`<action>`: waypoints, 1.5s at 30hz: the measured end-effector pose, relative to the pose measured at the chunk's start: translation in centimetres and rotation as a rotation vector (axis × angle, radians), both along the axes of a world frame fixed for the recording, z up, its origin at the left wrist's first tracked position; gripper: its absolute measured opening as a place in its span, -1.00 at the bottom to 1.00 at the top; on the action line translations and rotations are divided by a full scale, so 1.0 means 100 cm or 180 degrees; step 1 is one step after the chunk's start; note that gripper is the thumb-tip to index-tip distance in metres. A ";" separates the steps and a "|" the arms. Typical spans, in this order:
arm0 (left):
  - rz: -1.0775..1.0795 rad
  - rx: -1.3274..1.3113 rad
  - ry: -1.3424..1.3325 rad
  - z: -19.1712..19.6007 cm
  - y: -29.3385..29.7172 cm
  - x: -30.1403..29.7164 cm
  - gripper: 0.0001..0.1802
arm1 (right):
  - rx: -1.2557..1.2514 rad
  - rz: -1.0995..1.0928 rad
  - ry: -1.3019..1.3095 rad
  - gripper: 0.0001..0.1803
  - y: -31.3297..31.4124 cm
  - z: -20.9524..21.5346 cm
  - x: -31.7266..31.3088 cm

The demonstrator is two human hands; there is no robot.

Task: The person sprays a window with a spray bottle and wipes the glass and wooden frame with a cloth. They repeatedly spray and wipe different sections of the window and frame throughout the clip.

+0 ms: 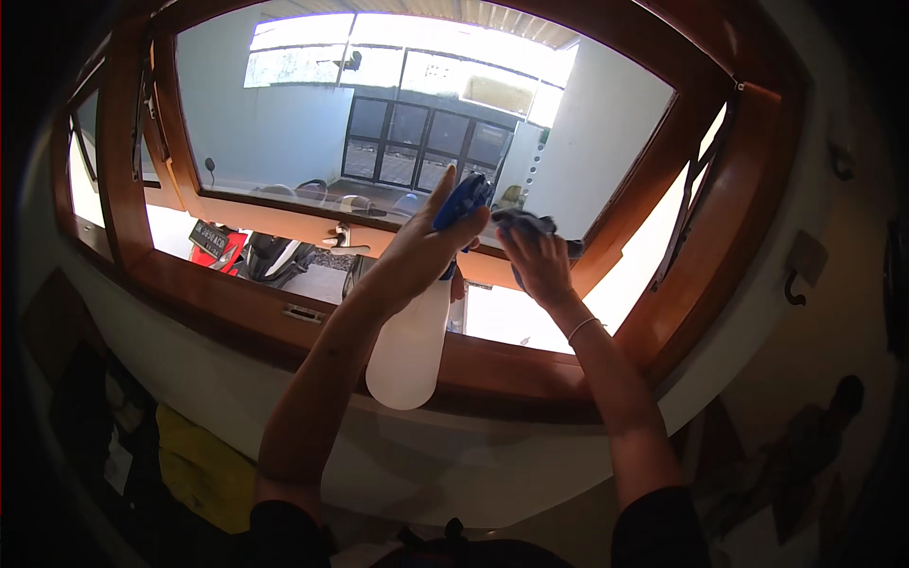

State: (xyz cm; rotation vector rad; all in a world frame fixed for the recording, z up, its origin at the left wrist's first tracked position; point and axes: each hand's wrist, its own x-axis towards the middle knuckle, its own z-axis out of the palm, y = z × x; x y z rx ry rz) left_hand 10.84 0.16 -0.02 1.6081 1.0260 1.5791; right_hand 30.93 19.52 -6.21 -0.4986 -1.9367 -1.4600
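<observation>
While my left hand (417, 251) grips a spray bottle (409, 346) by the window (606, 123), likely steadying it, my right hand (542, 265) clutches cloth (530, 223).

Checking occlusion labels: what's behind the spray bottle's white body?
The wooden window frame shows beside the spray bottle in the left hand, with pale wall below. What lies directly behind its body is covered.

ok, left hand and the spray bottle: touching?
Touching: the head view shows the left hand gripping the spray bottle around its blue spray head.
</observation>
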 end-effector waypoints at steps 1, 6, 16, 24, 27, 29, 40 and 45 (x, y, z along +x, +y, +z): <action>0.0032 -0.0048 0.0006 0.001 -0.001 -0.001 -0.01 | 0.0046 0.0028 -0.0323 -0.50 0.002 -0.002 0.001; -0.0009 -0.0088 -0.0191 0.005 -0.005 -0.006 0.02 | -0.0052 0.0148 -0.0582 -0.57 -0.007 0.031 0.004; 0.0322 -0.0215 -0.0220 0.005 -0.015 -0.035 0.02 | 0.1063 0.0295 0.1727 -0.55 -0.043 0.194 -0.037; 0.0315 -0.0221 -0.0289 0.005 -0.010 -0.055 0.05 | 0.0256 0.0591 -0.0189 -0.54 -0.006 0.005 -0.094; 0.0408 -0.0286 -0.0289 0.003 -0.012 -0.065 0.05 | -0.0082 0.0594 -0.0786 -0.56 -0.007 -0.005 -0.097; 0.0450 -0.0298 -0.0278 0.005 -0.014 -0.072 0.04 | -0.0283 0.0650 -0.0935 -0.58 -0.010 0.004 -0.094; 0.0650 -0.0103 -0.0084 0.015 -0.018 -0.130 0.03 | 0.1269 0.1240 0.1425 -0.54 -0.052 0.217 -0.129; 0.0795 -0.0171 -0.0008 0.007 -0.016 -0.158 0.04 | -0.0075 0.0599 0.1251 -0.53 -0.050 0.107 -0.203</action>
